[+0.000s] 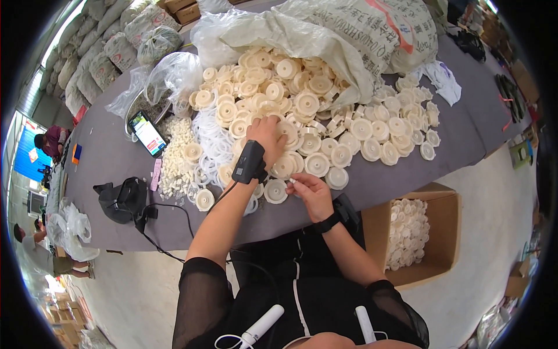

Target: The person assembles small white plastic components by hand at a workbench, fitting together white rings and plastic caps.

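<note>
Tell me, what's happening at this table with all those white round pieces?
A person sits at a grey table heaped with cream plastic discs spilling from a big woven sack. Their left hand reaches into the pile, resting on the discs. Their right hand, near the table edge, pinches a small white piece in its fingers. Beside the pile lie thin white rings and small white bits. A cardboard box on the floor to the right holds more white parts.

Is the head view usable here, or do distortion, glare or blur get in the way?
Head view: usable; strong fisheye bend at the grey table's edge and black corners; even, soft light; both hands, left and right, sharp among the white plastic discs; mild glare on the phone screen.
</note>
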Motion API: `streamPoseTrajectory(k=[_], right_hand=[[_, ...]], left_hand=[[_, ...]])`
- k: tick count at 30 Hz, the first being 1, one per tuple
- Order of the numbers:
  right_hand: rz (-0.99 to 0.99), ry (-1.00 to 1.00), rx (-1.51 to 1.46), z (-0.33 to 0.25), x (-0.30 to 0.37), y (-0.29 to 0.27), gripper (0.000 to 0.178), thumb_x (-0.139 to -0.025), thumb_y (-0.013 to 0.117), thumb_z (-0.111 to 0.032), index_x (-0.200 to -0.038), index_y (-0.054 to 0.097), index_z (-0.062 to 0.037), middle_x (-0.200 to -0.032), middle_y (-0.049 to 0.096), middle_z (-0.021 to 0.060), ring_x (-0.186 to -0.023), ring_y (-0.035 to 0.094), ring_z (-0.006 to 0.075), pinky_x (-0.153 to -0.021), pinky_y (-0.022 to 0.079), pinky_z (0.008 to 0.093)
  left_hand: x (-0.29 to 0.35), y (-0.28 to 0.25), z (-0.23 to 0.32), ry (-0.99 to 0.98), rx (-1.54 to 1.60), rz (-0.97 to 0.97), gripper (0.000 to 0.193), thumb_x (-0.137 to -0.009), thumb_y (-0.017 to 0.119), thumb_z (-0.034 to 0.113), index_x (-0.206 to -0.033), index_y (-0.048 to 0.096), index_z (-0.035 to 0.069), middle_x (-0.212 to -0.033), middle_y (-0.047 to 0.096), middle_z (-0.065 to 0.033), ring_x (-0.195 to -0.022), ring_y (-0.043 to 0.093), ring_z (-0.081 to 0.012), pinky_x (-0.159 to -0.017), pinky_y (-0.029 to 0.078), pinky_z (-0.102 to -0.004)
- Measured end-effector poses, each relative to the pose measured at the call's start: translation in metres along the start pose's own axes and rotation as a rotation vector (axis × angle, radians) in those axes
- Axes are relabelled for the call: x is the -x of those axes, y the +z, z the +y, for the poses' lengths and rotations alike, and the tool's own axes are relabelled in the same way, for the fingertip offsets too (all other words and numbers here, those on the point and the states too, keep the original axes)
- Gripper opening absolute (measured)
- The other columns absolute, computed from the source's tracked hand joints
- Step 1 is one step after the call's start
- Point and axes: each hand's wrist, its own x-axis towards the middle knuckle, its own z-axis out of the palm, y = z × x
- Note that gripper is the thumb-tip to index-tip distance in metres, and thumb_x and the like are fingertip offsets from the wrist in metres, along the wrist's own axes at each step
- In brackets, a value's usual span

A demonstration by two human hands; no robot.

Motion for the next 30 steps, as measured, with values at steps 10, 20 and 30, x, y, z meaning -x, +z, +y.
streamPoseTrajectory(k=[10,20,30], right_hand=[[-0.041,-0.113,0.028,-0.013,0.012,0.018,0.022,-0.084,0.056,0.002,-0.106,0.057,0.005,-0.089,0.064,0.012,-0.08,0.062,0.0173,-0.076,0.049,0.0276],[-0.038,-0.162,0.159,-0.019,0.018,0.031,0.023,-0.083,0.056,0.006,-0.106,0.058,0.0064,-0.094,0.064,0.0115,-0.084,0.063,0.0154,-0.075,0.05,0.0242],[-0.058,-0.086,0.314,-0.029,0.026,0.035,0.02,-0.081,0.059,0.007,-0.101,0.061,0.0058,-0.094,0.064,0.0103,-0.084,0.063,0.0141,-0.073,0.05,0.0222]], left_hand=[[0.058,-0.032,0.023,-0.178,0.566,0.3,0.02,-0.074,0.064,-0.001,-0.093,0.06,0.003,-0.079,0.054,-0.0028,-0.066,0.051,-0.0098,-0.057,0.041,-0.0218],[0.113,-0.043,0.052,-0.304,0.855,0.2,0.027,-0.076,0.063,-0.002,-0.103,0.061,0.0,-0.089,0.058,-0.0063,-0.072,0.058,-0.01,-0.061,0.046,-0.02],[0.128,-0.048,0.053,-0.298,0.811,0.181,0.028,-0.076,0.063,-0.003,-0.104,0.061,-0.001,-0.091,0.058,-0.0068,-0.071,0.059,-0.0106,-0.063,0.048,-0.0208]])
